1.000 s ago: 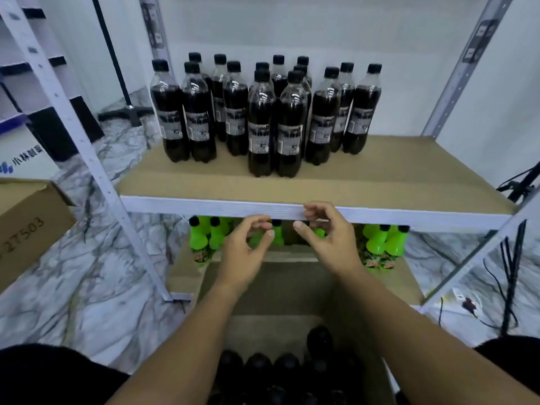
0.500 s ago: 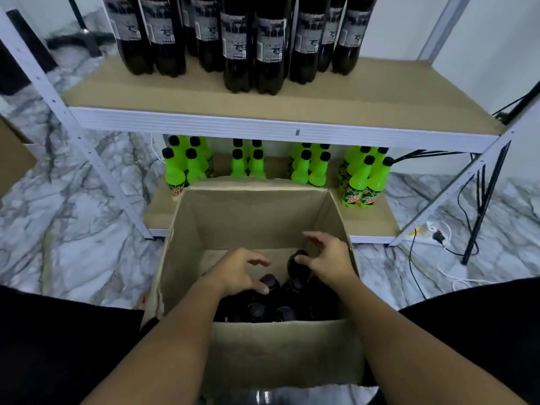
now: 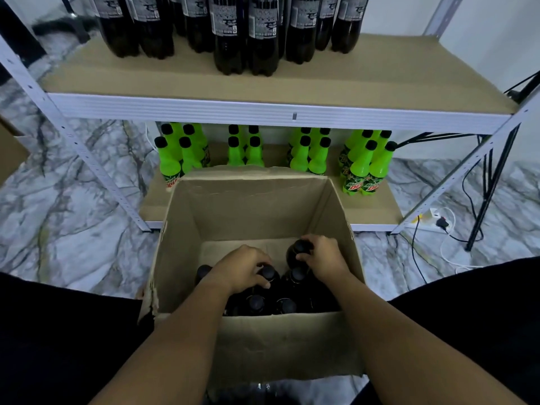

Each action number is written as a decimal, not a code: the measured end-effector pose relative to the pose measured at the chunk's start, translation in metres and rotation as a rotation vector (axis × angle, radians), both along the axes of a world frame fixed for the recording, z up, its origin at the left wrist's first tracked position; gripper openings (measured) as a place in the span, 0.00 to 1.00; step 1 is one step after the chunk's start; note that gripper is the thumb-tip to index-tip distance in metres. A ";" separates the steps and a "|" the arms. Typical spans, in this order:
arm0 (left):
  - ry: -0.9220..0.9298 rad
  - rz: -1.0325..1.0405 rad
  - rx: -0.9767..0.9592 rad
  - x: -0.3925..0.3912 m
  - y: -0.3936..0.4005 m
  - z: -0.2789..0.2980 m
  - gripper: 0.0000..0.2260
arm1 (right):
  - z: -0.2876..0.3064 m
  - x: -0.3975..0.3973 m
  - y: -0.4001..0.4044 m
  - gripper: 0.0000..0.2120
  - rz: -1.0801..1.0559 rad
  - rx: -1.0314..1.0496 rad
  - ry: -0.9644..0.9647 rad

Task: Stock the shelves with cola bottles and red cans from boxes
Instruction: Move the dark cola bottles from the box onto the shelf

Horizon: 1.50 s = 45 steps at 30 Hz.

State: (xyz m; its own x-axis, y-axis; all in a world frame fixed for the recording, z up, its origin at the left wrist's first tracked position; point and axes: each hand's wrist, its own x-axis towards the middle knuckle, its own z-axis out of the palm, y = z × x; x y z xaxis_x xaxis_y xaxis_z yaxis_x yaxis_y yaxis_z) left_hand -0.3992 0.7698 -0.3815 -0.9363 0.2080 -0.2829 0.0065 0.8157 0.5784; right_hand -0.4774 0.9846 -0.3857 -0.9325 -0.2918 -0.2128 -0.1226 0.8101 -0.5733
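Observation:
An open cardboard box [image 3: 257, 206] stands on the floor in front of the rack, with several dark cola bottles [image 3: 285, 305] upright in its near half. My left hand [image 3: 244, 270] is inside the box, its fingers closed round the cap and neck of one cola bottle [image 3: 267, 273]. My right hand [image 3: 323, 258] grips the top of another cola bottle [image 3: 296, 251], which stands a little higher than the rest. Several cola bottles [image 3: 230, 39] stand in a cluster on the brown upper shelf [image 3: 350, 80]. No red cans are in sight.
Several green bottles [image 3: 362, 168] fill the lower shelf [image 3: 377, 211] right behind the box. White rack uprights [image 3: 87, 159] flank it. Cables and a power strip [image 3: 432, 220] lie on the marble floor at right. A second cardboard box [image 3: 8, 147] sits at the left edge.
My hands dropped from the upper shelf's front edge into the box and closed on two bottle tops. The view tilted down and came closer to the box.

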 end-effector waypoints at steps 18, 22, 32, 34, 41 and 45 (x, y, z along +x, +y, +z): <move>0.255 0.162 0.483 -0.024 0.001 0.050 0.10 | 0.060 0.003 0.007 0.16 0.001 -0.230 0.226; 0.295 0.240 0.629 -0.040 0.007 0.093 0.08 | 0.108 -0.007 0.010 0.13 0.025 -0.360 0.301; 0.569 0.246 0.678 -0.093 0.038 0.244 0.06 | 0.244 -0.044 0.019 0.10 -0.087 -0.629 0.605; 0.610 0.232 0.698 -0.104 0.048 0.274 0.07 | 0.269 -0.055 0.020 0.10 -0.122 -0.682 0.662; 0.698 0.215 0.750 -0.147 0.095 0.355 0.10 | 0.339 -0.092 0.034 0.11 -0.211 -0.815 0.839; 0.793 0.211 0.729 -0.181 0.122 0.386 0.07 | 0.369 -0.122 0.051 0.09 -0.244 -0.827 0.876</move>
State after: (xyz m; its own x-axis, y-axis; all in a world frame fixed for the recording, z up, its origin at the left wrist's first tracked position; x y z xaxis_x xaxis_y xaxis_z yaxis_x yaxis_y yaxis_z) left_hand -0.5798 0.8919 0.0042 -0.8346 -0.1051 0.5407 0.4896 0.3083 0.8156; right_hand -0.5991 1.0351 -0.0166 -0.7163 0.1605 0.6791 -0.6209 0.2974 -0.7253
